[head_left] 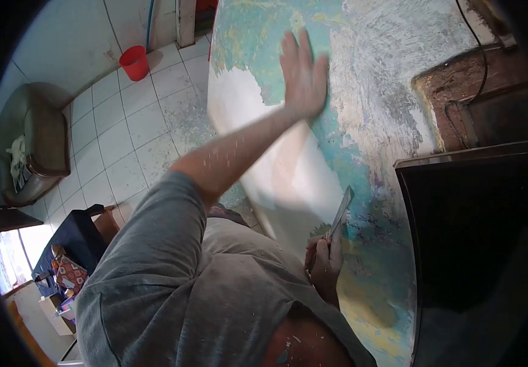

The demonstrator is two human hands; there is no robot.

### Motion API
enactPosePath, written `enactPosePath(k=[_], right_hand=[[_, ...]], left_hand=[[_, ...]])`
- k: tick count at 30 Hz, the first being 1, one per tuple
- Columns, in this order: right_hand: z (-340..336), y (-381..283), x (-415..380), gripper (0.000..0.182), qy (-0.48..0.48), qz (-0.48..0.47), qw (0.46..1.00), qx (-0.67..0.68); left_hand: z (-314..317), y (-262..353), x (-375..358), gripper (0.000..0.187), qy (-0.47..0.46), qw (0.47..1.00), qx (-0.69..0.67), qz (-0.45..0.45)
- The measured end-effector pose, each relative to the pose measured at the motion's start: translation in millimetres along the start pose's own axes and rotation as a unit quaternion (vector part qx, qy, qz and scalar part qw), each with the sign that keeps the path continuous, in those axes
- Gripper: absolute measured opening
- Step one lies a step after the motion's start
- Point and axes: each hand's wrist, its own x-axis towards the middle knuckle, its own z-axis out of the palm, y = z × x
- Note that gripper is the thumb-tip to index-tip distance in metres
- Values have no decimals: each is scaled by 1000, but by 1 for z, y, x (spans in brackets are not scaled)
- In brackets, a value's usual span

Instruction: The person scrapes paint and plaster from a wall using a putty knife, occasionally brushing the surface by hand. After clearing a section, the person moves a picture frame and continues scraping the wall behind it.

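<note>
My left hand lies flat with fingers spread against the wall, on a patch of teal paint; it is slightly blurred. Lower down, my right hand is closed around the handle of a scraper, whose flat metal blade points up along the wall. Between the two hands is a smooth white area beside worn teal paint. Rough grey-white plaster shows right of my left hand. Small pale flakes appear in front of my left forearm.
A large dark panel with a pale frame stands close by on the right, with a black cable above it. On the tiled floor are a red bucket and a brown armchair. A dark blue piece of furniture holds several items.
</note>
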Motion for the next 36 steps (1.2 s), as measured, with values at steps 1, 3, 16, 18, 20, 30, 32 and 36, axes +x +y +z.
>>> enactPosePath(k=[1,3,16,18,20,30,32,36], right_hand=[[2,-2,2,64,7,-29,999,12],[5,-1,4,63,20,-56,998,27],[37,9,1,64,65,-98,992,-38],[34,6,-2,63,77,-97,991,-41],[23,6,-3,61,62,-66,995,-45],[-35,2,3,55,-61,-5,991,122],[-41,4,0,54,-67,-15,987,145],[-54,11,-10,54,-56,-14,982,181]], left_hand=[[-3,6,-28,75,-54,998,29,4],[-7,-4,-97,90,-173,979,76,73],[-28,-60,70,77,-16,999,-29,0],[-19,-69,32,77,-23,998,-32,-48],[-11,-70,-31,80,-60,994,-12,-94],[-57,22,-287,72,-330,943,12,29],[-59,45,-291,58,-382,826,-324,-257],[-41,79,-301,47,-332,635,-506,-480]])
